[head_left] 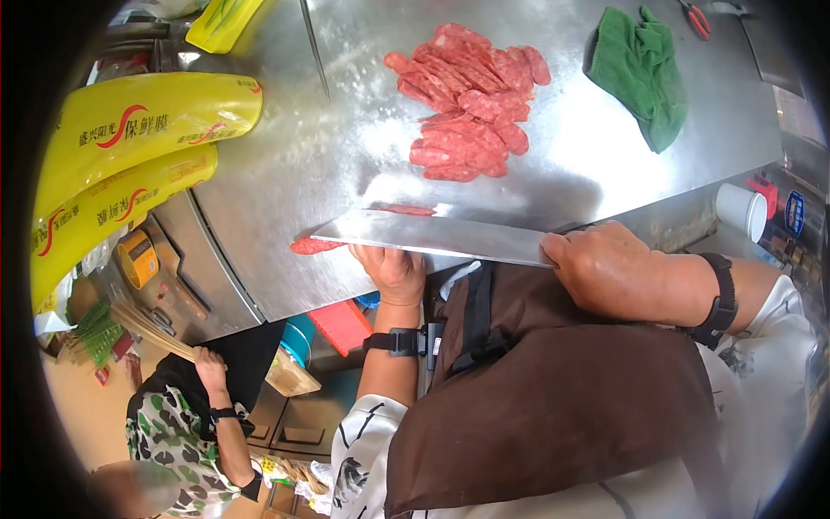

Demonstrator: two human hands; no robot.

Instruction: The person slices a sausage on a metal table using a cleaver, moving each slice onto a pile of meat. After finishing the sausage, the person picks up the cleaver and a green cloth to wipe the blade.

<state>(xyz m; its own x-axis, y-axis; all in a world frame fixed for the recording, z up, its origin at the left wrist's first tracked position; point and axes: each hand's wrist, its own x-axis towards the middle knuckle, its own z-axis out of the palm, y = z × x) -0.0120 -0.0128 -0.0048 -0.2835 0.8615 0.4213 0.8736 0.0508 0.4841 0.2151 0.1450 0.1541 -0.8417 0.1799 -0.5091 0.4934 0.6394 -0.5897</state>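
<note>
My right hand [605, 266] is closed round the handle of a long kitchen knife [432, 236], its wide blade reaching left across the steel tabletop. My left hand [393, 270] is closed, its curled fingers against a red sausage at the table's near edge; the blade hides the fingertips. One end of the sausage [313, 246] shows left of the blade tip, and a strip of red meat shows along the blade's far side. Farther back lies a pile of sliced sausage [471, 104], red with white fat specks.
A green cloth [641, 78] and red-handled scissors [697, 21] lie at the back right. Yellow cling-film boxes [164, 108] stand at the left. Below left, another person [186, 432] holds a bundle of thin sticks [151, 329]. A white bucket [741, 210] is at right.
</note>
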